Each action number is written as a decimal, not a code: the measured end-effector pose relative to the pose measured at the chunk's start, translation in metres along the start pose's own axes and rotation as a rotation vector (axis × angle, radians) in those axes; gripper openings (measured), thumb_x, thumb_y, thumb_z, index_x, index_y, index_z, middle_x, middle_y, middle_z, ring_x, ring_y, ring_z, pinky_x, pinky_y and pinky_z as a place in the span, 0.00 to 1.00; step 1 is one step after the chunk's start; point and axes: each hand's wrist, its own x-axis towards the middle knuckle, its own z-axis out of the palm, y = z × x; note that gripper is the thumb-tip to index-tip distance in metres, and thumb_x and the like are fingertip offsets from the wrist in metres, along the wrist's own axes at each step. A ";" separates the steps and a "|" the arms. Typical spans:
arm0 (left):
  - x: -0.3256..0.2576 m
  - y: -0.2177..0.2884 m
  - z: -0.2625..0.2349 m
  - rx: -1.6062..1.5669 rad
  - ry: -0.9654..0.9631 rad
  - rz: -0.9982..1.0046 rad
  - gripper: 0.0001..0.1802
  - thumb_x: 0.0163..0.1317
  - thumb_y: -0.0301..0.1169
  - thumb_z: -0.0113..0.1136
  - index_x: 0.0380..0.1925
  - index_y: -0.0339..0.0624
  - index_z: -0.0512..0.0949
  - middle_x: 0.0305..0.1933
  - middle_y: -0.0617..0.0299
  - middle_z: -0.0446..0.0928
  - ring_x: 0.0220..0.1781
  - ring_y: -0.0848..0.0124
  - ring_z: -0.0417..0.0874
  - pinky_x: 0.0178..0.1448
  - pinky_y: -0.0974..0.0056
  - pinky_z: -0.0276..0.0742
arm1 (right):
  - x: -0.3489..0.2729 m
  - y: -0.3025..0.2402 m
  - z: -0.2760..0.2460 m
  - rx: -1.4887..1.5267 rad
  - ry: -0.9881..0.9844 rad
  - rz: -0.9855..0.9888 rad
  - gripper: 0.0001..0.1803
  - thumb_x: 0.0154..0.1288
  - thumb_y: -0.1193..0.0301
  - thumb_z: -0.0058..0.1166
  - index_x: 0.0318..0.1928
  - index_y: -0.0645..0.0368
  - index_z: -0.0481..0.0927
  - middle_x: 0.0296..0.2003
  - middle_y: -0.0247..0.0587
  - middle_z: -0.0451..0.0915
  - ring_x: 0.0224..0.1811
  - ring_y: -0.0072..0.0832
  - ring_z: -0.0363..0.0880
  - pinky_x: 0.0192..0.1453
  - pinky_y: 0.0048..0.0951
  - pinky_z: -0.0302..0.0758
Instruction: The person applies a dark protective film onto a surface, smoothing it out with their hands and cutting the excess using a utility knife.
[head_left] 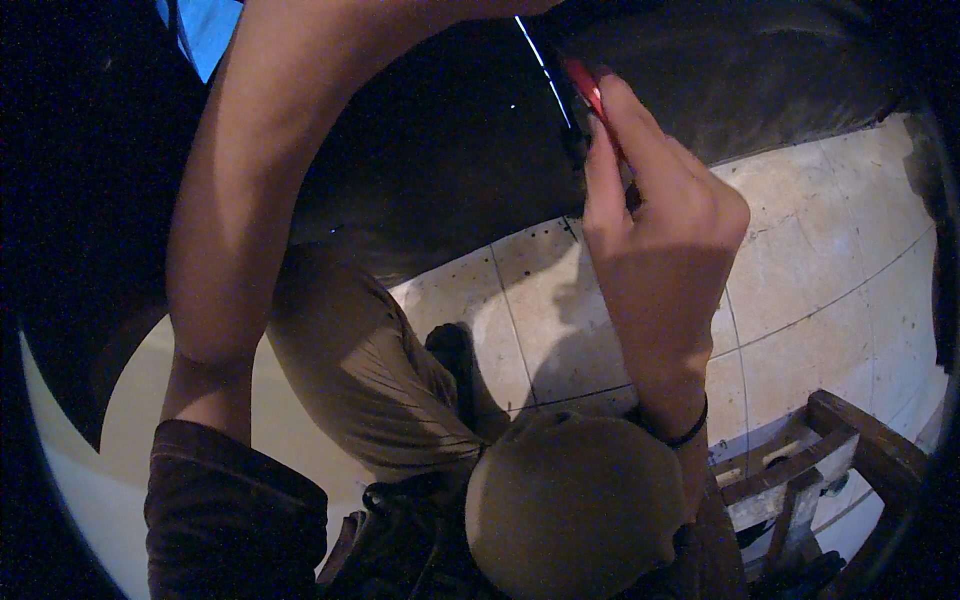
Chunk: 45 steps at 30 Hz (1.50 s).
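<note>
My right hand [665,190] is raised at the upper middle, its thumb and fingers pinched on a slim red-handled tool [588,90]. The tool's exact kind is too dark to make out. Close beside its tip runs a thin bright line [545,72], a lit edge or a shiny rod, slanting up to the left. Bent across the upper left, my left forearm [330,60] leads out past the top edge, so my left hand is out of sight. A dark band [690,430] circles my right wrist.
Dark material [430,170], seemingly upholstery, spans the upper area. Below it lies a tiled floor [800,260] with dark specks. My knees in brown trousers [350,370] are bent beneath my hands. A worn wooden chair frame [830,450] stands at the lower right; something bright blue [208,35] shows top left.
</note>
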 end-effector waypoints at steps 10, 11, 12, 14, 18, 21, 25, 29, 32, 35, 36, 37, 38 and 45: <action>0.005 0.008 0.011 -0.024 0.056 -0.012 0.28 0.66 0.23 0.61 0.63 0.64 0.83 0.87 0.57 0.55 0.90 0.63 0.46 0.87 0.31 0.21 | 0.006 0.001 -0.007 -0.010 -0.015 -0.011 0.16 0.64 0.79 0.68 0.52 0.62 0.88 0.35 0.50 0.90 0.29 0.38 0.89 0.31 0.32 0.81; 0.001 0.002 0.002 0.001 0.016 -0.002 0.28 0.66 0.23 0.61 0.64 0.64 0.83 0.87 0.57 0.55 0.90 0.63 0.45 0.87 0.31 0.21 | 0.008 -0.007 -0.006 0.033 -0.027 0.006 0.16 0.64 0.79 0.68 0.52 0.62 0.88 0.34 0.51 0.89 0.29 0.38 0.89 0.31 0.32 0.81; -0.001 -0.002 -0.008 0.020 -0.041 -0.001 0.28 0.66 0.23 0.60 0.64 0.64 0.83 0.86 0.57 0.56 0.90 0.63 0.45 0.87 0.31 0.21 | 0.008 -0.017 -0.007 0.078 -0.055 0.033 0.15 0.64 0.79 0.68 0.52 0.62 0.88 0.35 0.51 0.89 0.29 0.38 0.89 0.31 0.33 0.81; 0.010 0.016 0.003 -0.115 -0.035 -0.056 0.28 0.66 0.23 0.60 0.64 0.64 0.83 0.86 0.57 0.56 0.90 0.62 0.45 0.87 0.31 0.22 | 0.006 -0.003 -0.010 -0.017 -0.072 0.042 0.15 0.64 0.79 0.68 0.52 0.63 0.88 0.35 0.52 0.89 0.29 0.39 0.89 0.31 0.33 0.81; 0.004 0.009 -0.003 -0.093 -0.064 -0.049 0.26 0.68 0.25 0.60 0.64 0.64 0.83 0.86 0.57 0.56 0.90 0.62 0.45 0.87 0.31 0.22 | 0.008 -0.009 -0.003 0.038 -0.012 0.003 0.14 0.64 0.79 0.68 0.51 0.63 0.89 0.35 0.52 0.90 0.27 0.39 0.89 0.30 0.33 0.80; 0.004 0.010 0.005 -0.005 0.004 -0.033 0.25 0.70 0.28 0.61 0.64 0.65 0.83 0.87 0.58 0.55 0.90 0.62 0.46 0.87 0.31 0.22 | 0.007 -0.007 -0.003 0.002 0.000 0.006 0.14 0.64 0.79 0.68 0.50 0.64 0.89 0.36 0.53 0.90 0.26 0.38 0.88 0.29 0.32 0.81; 0.005 0.012 0.010 0.000 0.027 -0.034 0.23 0.71 0.29 0.61 0.64 0.65 0.83 0.86 0.59 0.56 0.90 0.63 0.46 0.87 0.31 0.22 | 0.004 -0.005 -0.001 -0.029 0.023 -0.001 0.13 0.65 0.79 0.68 0.50 0.66 0.89 0.38 0.54 0.90 0.27 0.35 0.89 0.30 0.30 0.82; 0.006 0.009 0.005 -0.067 0.017 -0.023 0.22 0.71 0.30 0.61 0.62 0.65 0.84 0.85 0.59 0.58 0.90 0.64 0.47 0.87 0.32 0.23 | 0.005 -0.004 -0.002 0.025 0.033 -0.001 0.14 0.65 0.80 0.68 0.51 0.66 0.89 0.39 0.54 0.91 0.29 0.32 0.90 0.32 0.29 0.83; 0.008 0.011 -0.014 -0.205 -0.097 -0.068 0.21 0.70 0.28 0.61 0.60 0.65 0.86 0.84 0.61 0.61 0.89 0.66 0.49 0.88 0.34 0.25 | 0.006 -0.004 -0.003 0.027 0.037 -0.017 0.14 0.66 0.80 0.67 0.51 0.67 0.89 0.39 0.53 0.91 0.29 0.31 0.91 0.32 0.29 0.82; 0.007 0.010 -0.014 -0.134 -0.071 -0.069 0.21 0.69 0.27 0.61 0.58 0.65 0.87 0.84 0.63 0.63 0.89 0.68 0.51 0.88 0.36 0.26 | 0.007 -0.004 -0.002 0.052 0.028 -0.010 0.13 0.66 0.80 0.67 0.51 0.66 0.89 0.38 0.52 0.91 0.29 0.30 0.90 0.32 0.29 0.82; 0.007 0.010 -0.011 -0.110 -0.049 -0.068 0.21 0.68 0.27 0.62 0.57 0.65 0.87 0.84 0.63 0.63 0.89 0.69 0.51 0.88 0.36 0.25 | 0.008 -0.005 -0.001 0.056 0.029 -0.010 0.13 0.66 0.80 0.67 0.51 0.66 0.89 0.37 0.52 0.90 0.29 0.30 0.90 0.32 0.29 0.82; 0.006 0.009 -0.007 -0.098 -0.042 -0.062 0.21 0.68 0.27 0.63 0.57 0.66 0.88 0.83 0.64 0.63 0.88 0.69 0.52 0.88 0.36 0.25 | 0.009 -0.006 -0.001 0.062 0.029 -0.009 0.13 0.66 0.80 0.67 0.50 0.65 0.89 0.36 0.53 0.90 0.29 0.30 0.90 0.31 0.29 0.82; 0.005 0.008 -0.005 -0.083 -0.036 -0.057 0.21 0.67 0.27 0.64 0.57 0.66 0.88 0.83 0.64 0.64 0.88 0.70 0.52 0.88 0.36 0.24 | 0.009 -0.007 0.000 0.052 0.011 0.005 0.13 0.66 0.80 0.66 0.51 0.65 0.89 0.35 0.53 0.90 0.28 0.31 0.90 0.32 0.30 0.82; 0.003 -0.002 0.003 -0.156 -0.017 -0.017 0.21 0.65 0.31 0.67 0.56 0.69 0.88 0.84 0.65 0.63 0.89 0.71 0.51 0.88 0.37 0.21 | 0.001 -0.014 0.003 -0.042 -0.039 0.025 0.18 0.64 0.81 0.65 0.55 0.60 0.87 0.32 0.50 0.86 0.28 0.41 0.85 0.34 0.36 0.80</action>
